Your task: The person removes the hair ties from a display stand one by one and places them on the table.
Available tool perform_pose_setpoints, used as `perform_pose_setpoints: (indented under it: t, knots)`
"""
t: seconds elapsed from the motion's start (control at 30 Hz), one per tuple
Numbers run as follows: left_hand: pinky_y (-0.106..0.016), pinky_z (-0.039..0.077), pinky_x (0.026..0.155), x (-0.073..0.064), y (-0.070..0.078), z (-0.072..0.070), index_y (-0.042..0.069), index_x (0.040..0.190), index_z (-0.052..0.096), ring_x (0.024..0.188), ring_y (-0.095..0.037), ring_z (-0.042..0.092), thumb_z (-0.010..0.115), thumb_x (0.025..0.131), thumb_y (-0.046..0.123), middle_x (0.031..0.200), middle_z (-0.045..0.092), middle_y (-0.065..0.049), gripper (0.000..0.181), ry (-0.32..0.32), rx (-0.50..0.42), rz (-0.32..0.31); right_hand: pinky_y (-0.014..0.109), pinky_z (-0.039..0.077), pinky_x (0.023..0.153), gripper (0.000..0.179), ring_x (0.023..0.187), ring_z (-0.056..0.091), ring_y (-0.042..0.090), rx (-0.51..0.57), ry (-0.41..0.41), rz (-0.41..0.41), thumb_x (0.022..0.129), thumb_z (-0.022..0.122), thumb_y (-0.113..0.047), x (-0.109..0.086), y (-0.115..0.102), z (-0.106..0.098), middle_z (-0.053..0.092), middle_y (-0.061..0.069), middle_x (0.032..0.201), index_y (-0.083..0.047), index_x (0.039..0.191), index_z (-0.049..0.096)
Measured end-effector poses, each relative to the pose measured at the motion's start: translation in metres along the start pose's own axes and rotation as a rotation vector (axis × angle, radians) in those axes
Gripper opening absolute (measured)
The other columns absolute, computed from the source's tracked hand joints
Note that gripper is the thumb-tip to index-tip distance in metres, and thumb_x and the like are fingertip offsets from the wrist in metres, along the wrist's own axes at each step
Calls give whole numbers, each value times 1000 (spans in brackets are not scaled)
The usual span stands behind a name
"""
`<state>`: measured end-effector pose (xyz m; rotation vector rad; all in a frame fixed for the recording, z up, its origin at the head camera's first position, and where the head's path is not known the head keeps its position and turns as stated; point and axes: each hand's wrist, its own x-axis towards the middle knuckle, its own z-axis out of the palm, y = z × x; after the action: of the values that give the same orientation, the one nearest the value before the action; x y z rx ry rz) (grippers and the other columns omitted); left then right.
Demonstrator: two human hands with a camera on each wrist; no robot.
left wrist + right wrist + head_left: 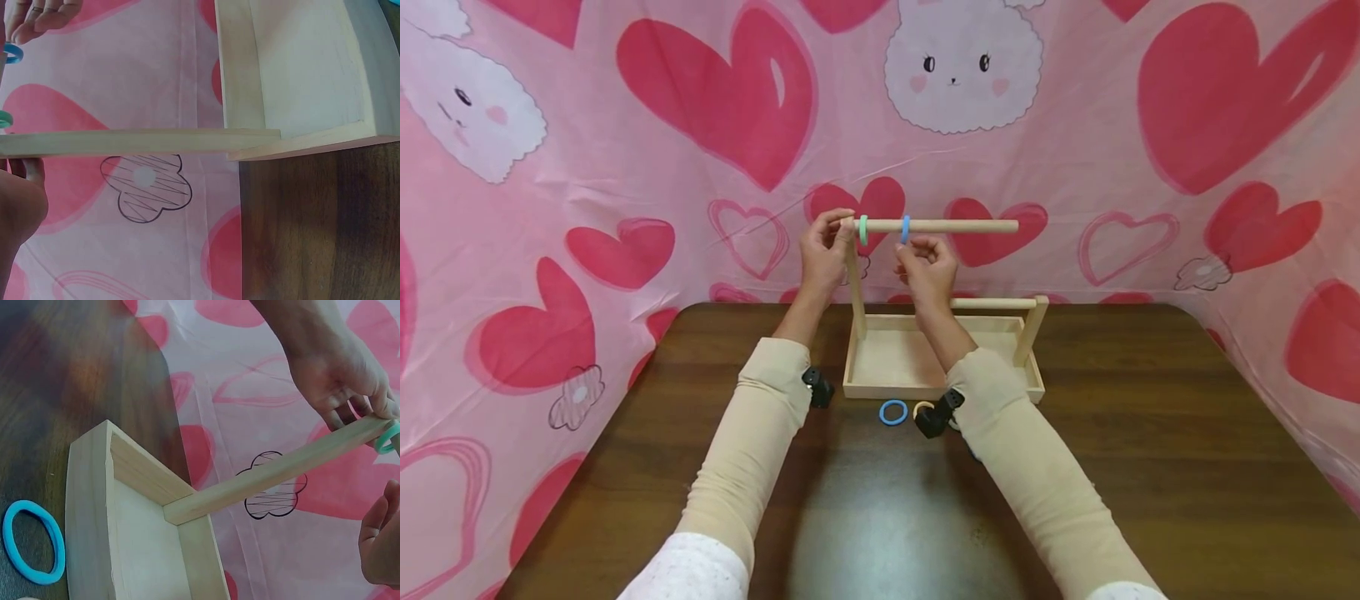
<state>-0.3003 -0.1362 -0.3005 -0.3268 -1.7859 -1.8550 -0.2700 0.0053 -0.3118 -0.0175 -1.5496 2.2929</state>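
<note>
At the left end of the upper wooden rod (962, 226), my left hand (825, 254) grips the top of the upright post (856, 292), fingers over it and thumb in front. A mint-green ring (863, 231) hangs around the rod just right of that post. Farther right, a blue ring (906, 229) encircles the rod, and my right hand (929, 271) pinches its lower edge between thumb and fingers. In the left wrist view the blue ring (14, 54) sits right at the right hand's fingertips (24, 32). The rod's right end is free.
Below the rod stands a wooden tray (880, 392) with a shorter post (1032, 332) at its right and a lower crossbar (992, 303). Before it on the dark table (700, 467) lie another blue ring (892, 412) and a yellow ring (919, 407), partly hidden by the right wrist camera.
</note>
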Motion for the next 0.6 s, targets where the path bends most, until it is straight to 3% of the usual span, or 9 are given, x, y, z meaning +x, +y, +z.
perform_pose_setpoints:
  t: [0.23,0.6]
  knots:
    - [-18,52,74,-1,-1,0,-10,117,64,79,-1,60,61,99,2,87,65,11,22,3,2,-10,17,52,52,14,50,61,2,20,49,3,88,72,1,2,4,4,59,-8,71,-7,95,62]
    - [-18,51,74,-1,0,0,-10,118,63,79,-1,60,61,98,1,85,63,14,22,3,-2,-6,16,52,53,9,49,60,1,3,48,-4,89,72,-3,4,3,8,59,-9,69,1,97,69]
